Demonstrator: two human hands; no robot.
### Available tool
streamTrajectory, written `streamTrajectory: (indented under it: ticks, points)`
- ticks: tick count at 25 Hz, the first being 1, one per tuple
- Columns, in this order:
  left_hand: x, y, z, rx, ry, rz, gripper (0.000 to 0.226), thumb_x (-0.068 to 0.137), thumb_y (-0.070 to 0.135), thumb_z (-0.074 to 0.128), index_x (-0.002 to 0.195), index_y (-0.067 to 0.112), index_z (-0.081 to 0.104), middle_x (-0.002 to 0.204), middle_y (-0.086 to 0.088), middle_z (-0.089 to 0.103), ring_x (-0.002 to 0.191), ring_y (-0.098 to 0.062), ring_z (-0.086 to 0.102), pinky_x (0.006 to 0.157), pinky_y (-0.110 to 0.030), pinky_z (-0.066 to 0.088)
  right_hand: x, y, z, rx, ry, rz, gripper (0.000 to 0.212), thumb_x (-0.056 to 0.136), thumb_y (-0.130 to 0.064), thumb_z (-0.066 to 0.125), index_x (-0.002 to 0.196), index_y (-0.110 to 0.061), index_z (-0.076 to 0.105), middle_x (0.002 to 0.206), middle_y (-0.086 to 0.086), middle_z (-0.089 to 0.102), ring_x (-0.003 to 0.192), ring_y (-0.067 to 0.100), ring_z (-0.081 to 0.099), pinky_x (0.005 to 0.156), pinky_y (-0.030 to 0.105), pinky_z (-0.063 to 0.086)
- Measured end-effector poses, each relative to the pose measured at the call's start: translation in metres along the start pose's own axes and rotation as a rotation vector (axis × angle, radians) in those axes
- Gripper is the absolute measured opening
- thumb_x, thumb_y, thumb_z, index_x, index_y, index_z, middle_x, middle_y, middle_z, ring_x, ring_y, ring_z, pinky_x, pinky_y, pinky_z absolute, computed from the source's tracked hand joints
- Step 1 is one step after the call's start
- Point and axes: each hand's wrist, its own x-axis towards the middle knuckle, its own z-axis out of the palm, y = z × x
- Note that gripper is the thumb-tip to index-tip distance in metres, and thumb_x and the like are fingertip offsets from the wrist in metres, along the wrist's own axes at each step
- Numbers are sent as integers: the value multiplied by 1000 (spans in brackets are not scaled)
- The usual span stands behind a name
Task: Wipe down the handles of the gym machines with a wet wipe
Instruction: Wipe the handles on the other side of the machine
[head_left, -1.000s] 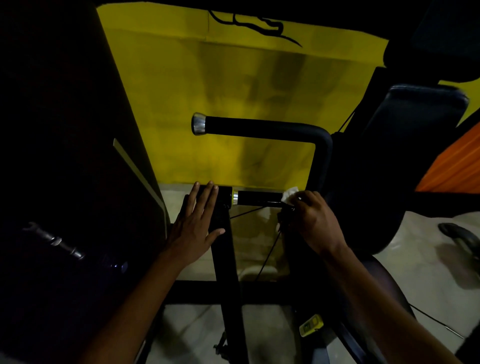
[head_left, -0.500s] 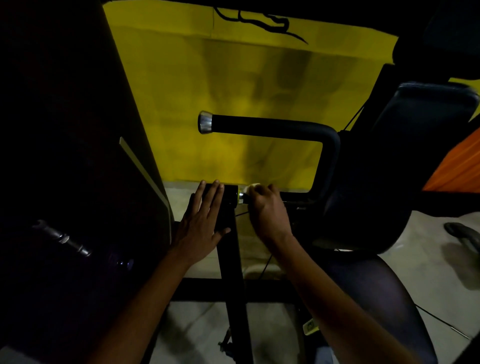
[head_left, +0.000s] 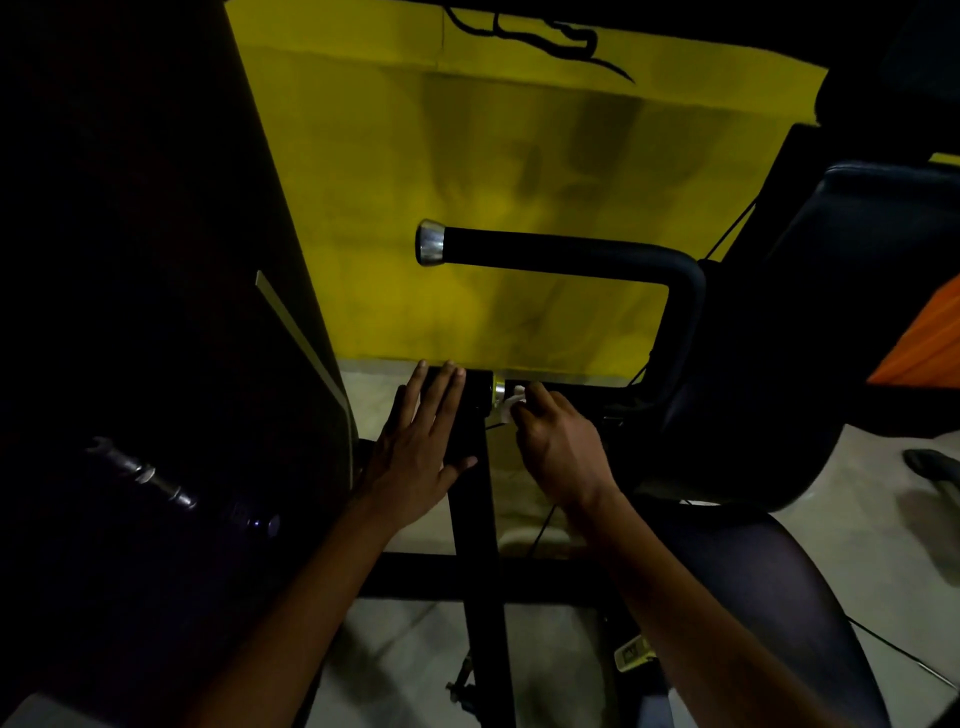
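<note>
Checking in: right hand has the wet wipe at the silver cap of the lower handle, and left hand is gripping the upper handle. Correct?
Not quite. In the head view the left hand lies flat with straight fingers on the black frame post, not on the upper handle. The right hand does hold the wet wipe at the lower handle's silver cap.

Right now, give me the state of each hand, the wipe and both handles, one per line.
Left hand: flat, fingers straight, resting on the black post.
Right hand: curled round the wipe.
Wipe: bunched, pressed to lower handle.
Lower handle: being wiped near its chrome end.
Upper handle: untouched.
</note>
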Motion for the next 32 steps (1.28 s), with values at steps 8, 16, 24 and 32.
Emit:
streamTrajectory:
  ticks: [8,16,24,32]
  points:
    - [0,1,0,2,-6,-4,101,81,49,65,152,14,3,160,-3,3,147,-25,-1,117,-42,17,-14,18,-2,-5,6,7,23,65,-4,78,83,-4,65,91,12,60,68,29,60,37,26,42]
    - [1,2,-1,1,-8,-12,99,82,48,64,152,13,4,160,-4,5,147,-27,1,116,-44,20,-22,32,-3,-33,20,26,21,70,-5,74,88,-2,65,93,13,60,70,29,59,39,26,42]
    - [-1,2,2,80,-12,-11,93,87,57,50,152,11,1,160,-6,-1,147,-28,-4,116,-42,14,-28,49,-9,-37,5,51,21,73,-7,72,93,-8,65,100,11,60,78,30,60,43,29,46]
    - [-2,5,12,15,26,-19,83,92,49,39,151,10,-4,160,-8,-6,146,-31,-9,118,-50,8,-31,59,-6,-30,50,72,32,70,-7,76,99,-7,61,99,11,58,79,30,56,43,30,47]
